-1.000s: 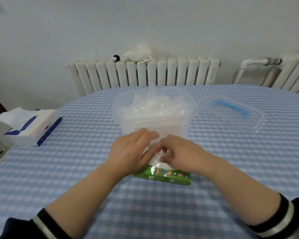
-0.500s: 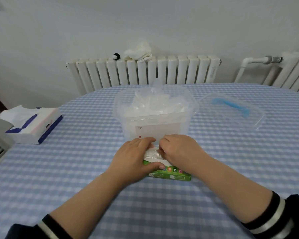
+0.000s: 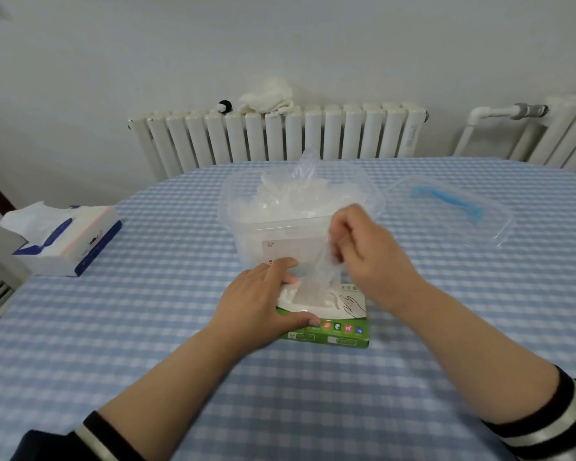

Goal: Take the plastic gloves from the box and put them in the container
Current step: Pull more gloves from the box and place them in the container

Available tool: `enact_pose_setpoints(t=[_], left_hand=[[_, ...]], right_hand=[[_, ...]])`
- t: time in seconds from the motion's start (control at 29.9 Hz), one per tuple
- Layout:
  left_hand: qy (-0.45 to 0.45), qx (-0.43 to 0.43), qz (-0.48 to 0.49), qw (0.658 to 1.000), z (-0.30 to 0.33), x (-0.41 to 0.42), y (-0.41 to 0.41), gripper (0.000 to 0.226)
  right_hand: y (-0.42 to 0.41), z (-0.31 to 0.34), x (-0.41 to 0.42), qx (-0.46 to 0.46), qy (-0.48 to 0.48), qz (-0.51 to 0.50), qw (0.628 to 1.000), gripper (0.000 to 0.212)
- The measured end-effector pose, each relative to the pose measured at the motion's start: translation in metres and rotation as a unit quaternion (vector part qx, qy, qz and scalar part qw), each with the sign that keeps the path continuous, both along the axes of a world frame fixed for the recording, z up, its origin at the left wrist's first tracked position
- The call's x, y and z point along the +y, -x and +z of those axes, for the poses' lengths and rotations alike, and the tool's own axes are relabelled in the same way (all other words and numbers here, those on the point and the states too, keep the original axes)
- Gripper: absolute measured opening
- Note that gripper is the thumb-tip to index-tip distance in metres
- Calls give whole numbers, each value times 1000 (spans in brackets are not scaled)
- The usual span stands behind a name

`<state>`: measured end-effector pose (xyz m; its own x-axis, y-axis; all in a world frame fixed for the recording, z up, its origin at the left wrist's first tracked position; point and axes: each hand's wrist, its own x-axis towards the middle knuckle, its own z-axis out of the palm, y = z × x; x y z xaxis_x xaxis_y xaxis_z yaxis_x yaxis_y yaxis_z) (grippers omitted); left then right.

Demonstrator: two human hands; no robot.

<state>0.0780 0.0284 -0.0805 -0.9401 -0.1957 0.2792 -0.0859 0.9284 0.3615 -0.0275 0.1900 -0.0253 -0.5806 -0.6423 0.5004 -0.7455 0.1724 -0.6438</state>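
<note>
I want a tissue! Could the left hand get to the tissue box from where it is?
Probably yes. The left hand is pressing on the green glove box, so it would have to let go first. The tissue box sits off to its left, and only bare tablecloth lies between them.

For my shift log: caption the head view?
Right hand pulls a glove from the box, left hand steadying it.

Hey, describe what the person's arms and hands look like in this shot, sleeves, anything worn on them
Both hands are bare: the left hand and the right hand show no gloves, rings or watch. The forearms are uncovered. Each arm has a dark sleeve pushed up toward the elbow, ending in a ribbed cuff with a pale grey stripe: the left sleeve and the right sleeve.
</note>
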Motion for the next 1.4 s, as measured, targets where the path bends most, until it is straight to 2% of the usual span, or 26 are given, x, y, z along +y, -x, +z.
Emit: enact_pose_setpoints(t=[0.1,0.23,0.3,0.4,0.47,0.5,0.57,0.63,0.7,0.77,0.8,0.83,0.9,0.97,1.07,1.14,1.2,1.27,1.4], left_hand=[[-5,-12,3,1000,2,0,0,89],[2,-26,4,1000,4,2,-2,86],[16,-28,0,999,3,0,-2,92],[46,-12,-16,999,0,-3,-1,92],[91,87,-39,991,-1,-4,-2,73],[82,159,-46,983,0,-4,-3,63],[5,297,-76,952,12,-1,-4,55],[-88,368,-92,921,39,9,-1,60],[-151,323,-95,929,74,27,0,71],[-180,168,-89,965,100,44,4,84],[-183,108,-88,973,105,49,8,81],[-187,80,-88,975,107,52,13,68],[-210,98,-86,969,111,56,22,29],[-251,114,-93,957,115,55,29,8],[-284,93,-103,949,127,52,36,4],[-272,95,-100,952,133,46,38,5],[-268,93,-88,955,136,38,40,13],[-272,85,-64,956,138,26,41,19],[-268,88,-19,959,140,-5,52,20]], right_hand=[[10,19,9,-86,150,-39,984,25],[16,26,15,-221,231,-62,945,33],[15,31,17,-242,269,-66,930,38],[12,47,24,-217,331,-50,917,42],[14,56,32,-214,336,-58,915,42],[14,58,34,-221,331,-65,915,42],[15,61,38,-237,327,-71,912,44],[15,60,37,-257,322,-66,909,46],[14,58,34,-262,301,-70,914,47],[12,56,31,-269,275,-84,919,44],[11,55,30,-275,266,-95,919,41],[9,54,29,-278,260,-103,919,39],[10,52,28,-273,246,-114,923,41],[13,50,28,-274,212,-102,932,50],[16,50,30,-352,209,47,911,66],[15,52,31,-367,175,100,908,66],[15,50,29,-345,129,79,926,52],[19,46,25,-339,123,15,933,38],[33,52,18,-335,110,-35,935,33]])
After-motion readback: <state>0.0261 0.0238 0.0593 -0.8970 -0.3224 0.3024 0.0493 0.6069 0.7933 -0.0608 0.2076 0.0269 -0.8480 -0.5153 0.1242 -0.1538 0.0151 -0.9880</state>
